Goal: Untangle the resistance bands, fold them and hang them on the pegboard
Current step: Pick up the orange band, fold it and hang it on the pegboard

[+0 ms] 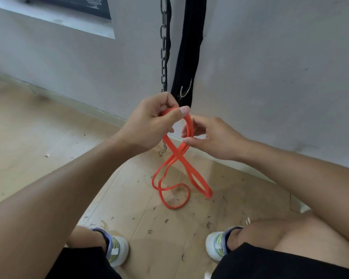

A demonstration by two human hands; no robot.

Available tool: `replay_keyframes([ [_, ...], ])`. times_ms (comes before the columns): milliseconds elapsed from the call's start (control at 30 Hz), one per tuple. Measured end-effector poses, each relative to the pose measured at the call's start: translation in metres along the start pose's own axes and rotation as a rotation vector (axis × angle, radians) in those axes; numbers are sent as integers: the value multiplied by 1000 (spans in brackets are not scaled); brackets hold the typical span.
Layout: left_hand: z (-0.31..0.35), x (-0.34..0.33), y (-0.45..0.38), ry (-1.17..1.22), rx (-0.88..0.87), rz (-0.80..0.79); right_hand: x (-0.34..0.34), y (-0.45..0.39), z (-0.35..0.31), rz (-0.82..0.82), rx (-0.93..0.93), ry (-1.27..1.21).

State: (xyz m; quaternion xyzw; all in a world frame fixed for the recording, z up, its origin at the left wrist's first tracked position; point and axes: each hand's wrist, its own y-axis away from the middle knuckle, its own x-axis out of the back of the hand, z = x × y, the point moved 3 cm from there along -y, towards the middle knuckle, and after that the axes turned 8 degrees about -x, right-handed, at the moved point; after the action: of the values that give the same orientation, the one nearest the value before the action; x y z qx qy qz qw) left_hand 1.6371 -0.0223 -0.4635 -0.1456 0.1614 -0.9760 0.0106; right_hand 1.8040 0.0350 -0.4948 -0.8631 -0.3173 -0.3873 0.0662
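An orange resistance band [177, 156] hangs in front of me, crossed over itself in a twisted figure eight. Its lower loops dangle just above the floor. My left hand [151, 125] grips the top of the band, thumb pressed over it. My right hand [212, 137] pinches the strands just below and to the right, fingers curled around them. No pegboard is in view.
A black chain [164, 47] and a black strap with a metal ring [187, 57] hang against the grey wall behind the band. The wooden floor [48, 137] is strewn with small debris. My two shoes [117, 250] stand at the bottom of the view.
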Motion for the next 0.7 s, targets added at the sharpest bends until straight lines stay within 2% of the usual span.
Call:
replay_keyframes([
  [133, -3, 8, 0, 25, 79, 18, -1, -8, 10, -31, -45, -48],
  [233, -6, 14, 1, 6, 171, -29, 9, -6, 7, 21, -46, -144],
  [300, -5, 15, 2, -20, 188, -62, 16, -4, 3, 51, -37, -124],
  [433, -5, 6, 5, -40, 183, -98, 24, 3, -14, 90, 105, -15],
  [533, -5, 0, 5, -61, 139, -96, 27, 9, -26, 136, 188, -41],
  [633, 1, 4, 4, -81, 51, -51, 26, 9, -27, 114, 137, -251],
  [700, 6, 5, 3, -82, 9, -29, 21, 5, -20, 19, 66, -254],
])
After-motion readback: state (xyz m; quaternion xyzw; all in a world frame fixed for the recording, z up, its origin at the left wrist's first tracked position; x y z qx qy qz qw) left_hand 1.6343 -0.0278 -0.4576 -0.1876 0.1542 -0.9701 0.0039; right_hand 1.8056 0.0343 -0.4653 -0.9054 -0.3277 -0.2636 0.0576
